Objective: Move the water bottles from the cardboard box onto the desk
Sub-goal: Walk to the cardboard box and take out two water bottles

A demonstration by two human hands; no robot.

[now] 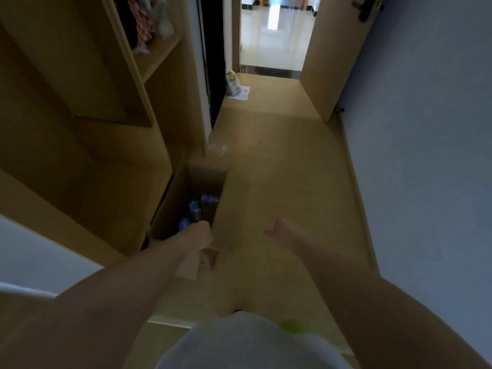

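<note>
Dim hallway, tan floor [287, 166]. Left hand [202, 230] reaches into the box [173, 206] of bottles [194, 209] by the wardrobe [87, 102], grip unclear; right hand [279, 231] spread, empty.

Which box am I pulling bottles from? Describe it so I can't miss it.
Start at the tall wooden wardrobe on the left side of the hallway. At its foot, on the floor, stands the open cardboard box, which the left hand is reaching into. It alone holds water bottles with blue labels.
</note>
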